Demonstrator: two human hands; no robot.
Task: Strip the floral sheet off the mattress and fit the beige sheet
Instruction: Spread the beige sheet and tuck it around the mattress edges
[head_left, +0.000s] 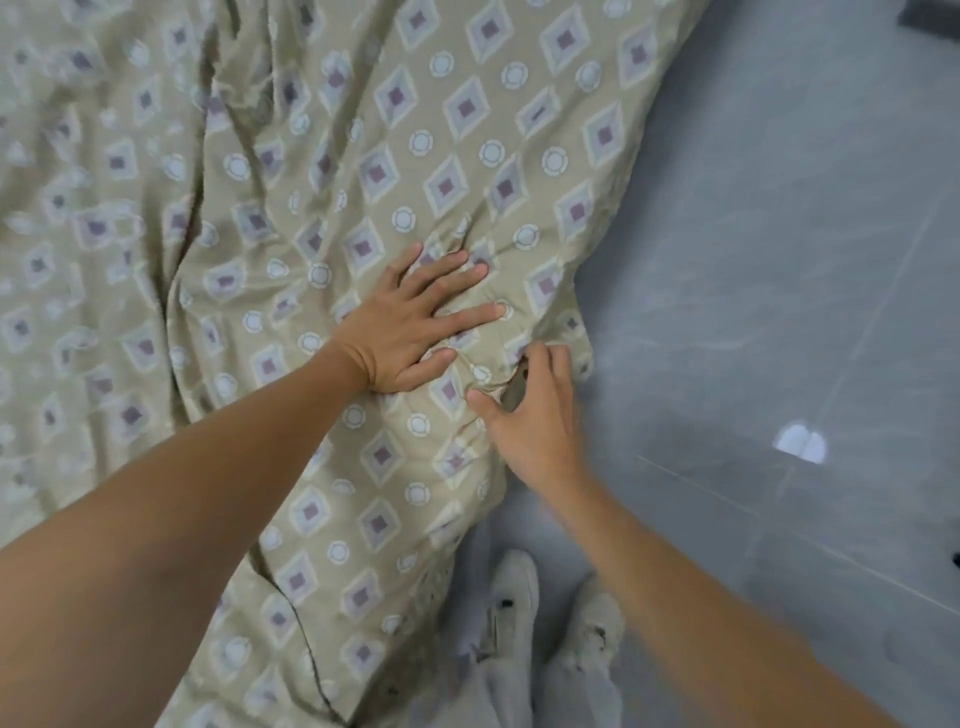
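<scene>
Pressing flat with fingers spread, the left hand (410, 322) pins the beige sheet (322, 171) over the mattress corner, while the right hand (530, 410) pinches its gathered edge. Pulling that edge down under the corner should seat it. Counted: two hands, one patterned beige sheet, two shoes (511, 603).
</scene>
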